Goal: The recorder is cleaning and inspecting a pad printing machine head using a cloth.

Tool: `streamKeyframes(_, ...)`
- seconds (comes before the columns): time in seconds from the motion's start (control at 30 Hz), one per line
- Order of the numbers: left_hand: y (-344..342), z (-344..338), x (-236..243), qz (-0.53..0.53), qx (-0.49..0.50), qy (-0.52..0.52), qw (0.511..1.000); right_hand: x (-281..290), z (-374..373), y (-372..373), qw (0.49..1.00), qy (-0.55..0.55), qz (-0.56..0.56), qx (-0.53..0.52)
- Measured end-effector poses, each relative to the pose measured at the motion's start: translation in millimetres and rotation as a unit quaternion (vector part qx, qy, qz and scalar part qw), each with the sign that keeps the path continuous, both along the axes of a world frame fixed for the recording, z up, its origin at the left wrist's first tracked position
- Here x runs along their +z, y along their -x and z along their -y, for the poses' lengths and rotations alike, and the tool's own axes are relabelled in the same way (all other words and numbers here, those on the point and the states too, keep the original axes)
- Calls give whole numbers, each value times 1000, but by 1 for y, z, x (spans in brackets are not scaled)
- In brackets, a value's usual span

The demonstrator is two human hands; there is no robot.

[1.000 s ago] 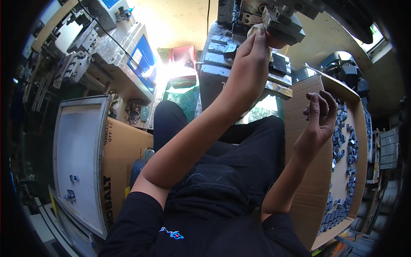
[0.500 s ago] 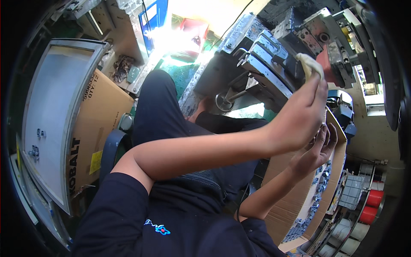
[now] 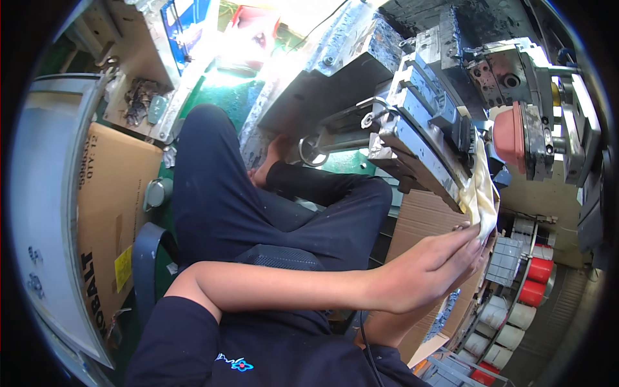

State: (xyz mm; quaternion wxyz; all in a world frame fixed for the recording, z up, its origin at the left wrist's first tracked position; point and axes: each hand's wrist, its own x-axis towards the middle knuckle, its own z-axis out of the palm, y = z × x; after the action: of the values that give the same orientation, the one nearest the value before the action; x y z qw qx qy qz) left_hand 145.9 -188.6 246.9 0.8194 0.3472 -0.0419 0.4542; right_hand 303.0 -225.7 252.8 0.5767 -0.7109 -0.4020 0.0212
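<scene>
My left hand (image 3: 429,267) reaches across to the right, its fingers closed on the lower end of a cream cloth (image 3: 480,200). The cloth hangs bunched against the end of a metal machine bed (image 3: 422,132). My right forearm (image 3: 390,329) rises beneath the left one, and its hand is mostly hidden behind my left hand, so its fingers do not show clearly. A rounded reddish pad (image 3: 508,138) on the machine sits just right of the cloth's upper end.
Below my arms stands an open cardboard box (image 3: 416,222) holding small metal parts (image 3: 445,316). Spools (image 3: 532,291) fill a rack at the right. A large carton (image 3: 113,206) and a pale framed panel (image 3: 48,200) stand at the left. A bare foot (image 3: 267,164) shows near the machine's base.
My view has shifted toward the machine. My left hand has come down with the cloth, which now spreads by the machine bed. My right hand has gone from view above the box to behind my left hand.
</scene>
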Motion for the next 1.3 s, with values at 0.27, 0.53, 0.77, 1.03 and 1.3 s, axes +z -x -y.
streamKeyframes(0.27,19,4,5,84,60,46,994,27,-19,2,990,36,125,59)
streamKeyframes(0.53,50,-7,-8,137,-171,45,975,32,-46,6,967,78,211,116)
streamKeyframes(0.77,63,-19,-10,114,-147,2,982,36,-62,7,956,51,229,175)
streamKeyframes(1.03,65,-21,-1,21,-67,-2,998,12,-62,1,951,-45,186,244)
streamKeyframes(1.3,46,-21,26,-68,13,103,992,30,-47,31,942,28,285,176)
